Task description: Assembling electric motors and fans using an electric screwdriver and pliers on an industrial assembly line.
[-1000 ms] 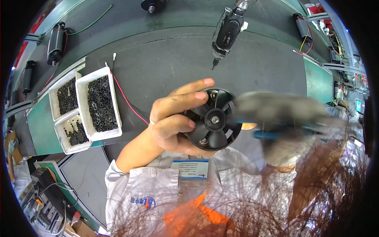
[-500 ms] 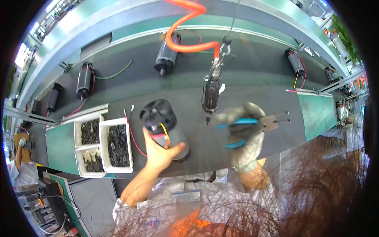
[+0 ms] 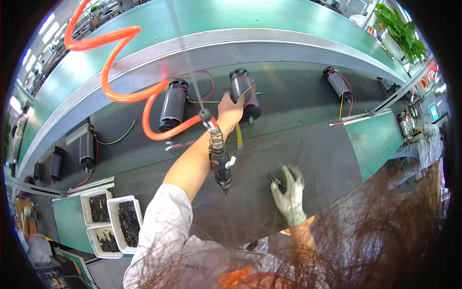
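Observation:
My bare left hand (image 3: 230, 111) reaches far across the bench. Its fingers are apart at the left side of a grey cylindrical motor (image 3: 244, 91) with black ends and a yellow wire; one fingertip overlaps the casing. Nearer to me, my gloved right hand (image 3: 290, 195) rests low over the dark bench top with thumb and fingers spread. A dark tool tip (image 3: 275, 179) shows between thumb and forefinger; the rest of that tool is hidden by the hand. A black pneumatic screwdriver (image 3: 220, 166) hangs over my left forearm.
An orange coiled air hose (image 3: 108, 72) runs to the screwdriver. More motors stand along the far strip: one grey motor (image 3: 173, 106) left of my hand, another (image 3: 338, 84) at right. White bins (image 3: 111, 204) of small black parts sit at left. A metal rail (image 3: 231, 38) arches behind.
The motor held near me has moved to the far strip, where my left hand's fingers are now apart beside it. My right hand has lowered with the blue-handled tool, whose handles no longer show.

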Tool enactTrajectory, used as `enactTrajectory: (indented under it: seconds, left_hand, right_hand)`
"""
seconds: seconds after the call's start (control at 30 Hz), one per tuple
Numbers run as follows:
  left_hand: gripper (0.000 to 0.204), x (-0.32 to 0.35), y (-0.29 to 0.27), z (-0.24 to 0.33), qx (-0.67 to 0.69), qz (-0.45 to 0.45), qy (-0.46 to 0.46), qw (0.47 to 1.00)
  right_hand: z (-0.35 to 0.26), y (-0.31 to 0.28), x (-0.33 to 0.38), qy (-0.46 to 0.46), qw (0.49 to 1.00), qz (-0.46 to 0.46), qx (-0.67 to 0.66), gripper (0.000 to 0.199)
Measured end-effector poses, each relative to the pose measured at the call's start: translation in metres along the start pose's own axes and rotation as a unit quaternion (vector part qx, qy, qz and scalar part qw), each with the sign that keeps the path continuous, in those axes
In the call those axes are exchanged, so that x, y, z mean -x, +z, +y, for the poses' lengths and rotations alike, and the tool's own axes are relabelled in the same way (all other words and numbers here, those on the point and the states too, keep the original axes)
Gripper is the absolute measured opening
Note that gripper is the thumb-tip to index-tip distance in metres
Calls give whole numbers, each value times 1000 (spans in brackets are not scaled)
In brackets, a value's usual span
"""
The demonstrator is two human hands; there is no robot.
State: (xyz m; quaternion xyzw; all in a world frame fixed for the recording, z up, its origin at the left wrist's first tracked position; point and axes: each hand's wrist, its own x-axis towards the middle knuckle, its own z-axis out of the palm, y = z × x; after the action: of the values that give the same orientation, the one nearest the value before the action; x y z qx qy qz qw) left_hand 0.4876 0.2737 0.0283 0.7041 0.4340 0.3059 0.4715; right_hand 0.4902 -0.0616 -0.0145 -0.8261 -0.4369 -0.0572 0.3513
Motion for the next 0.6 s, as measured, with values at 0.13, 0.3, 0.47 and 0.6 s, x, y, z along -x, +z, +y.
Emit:
enactTrajectory:
  seconds: [0.13, 0.3, 0.47, 0.6]
  left_hand:
    - [53, -7, -50, -16, -211, -88, 174, 958]
    - [79, 24, -163, -36, -550, 19, 60, 833]
    - [40, 26, -189, -75, -416, -31, -53, 907]
    - [47, 24, -210, -121, -336, 1, 53, 940]
  right_hand:
    - [19, 3, -107, -84, 995, 56, -14, 73]
    - [64, 50, -222, -74, 994, 8, 75, 70]
    - [104, 39, -247, -33, 970, 21, 241, 60]
    - [10, 34, -195, -74, 983, 28, -164, 70]
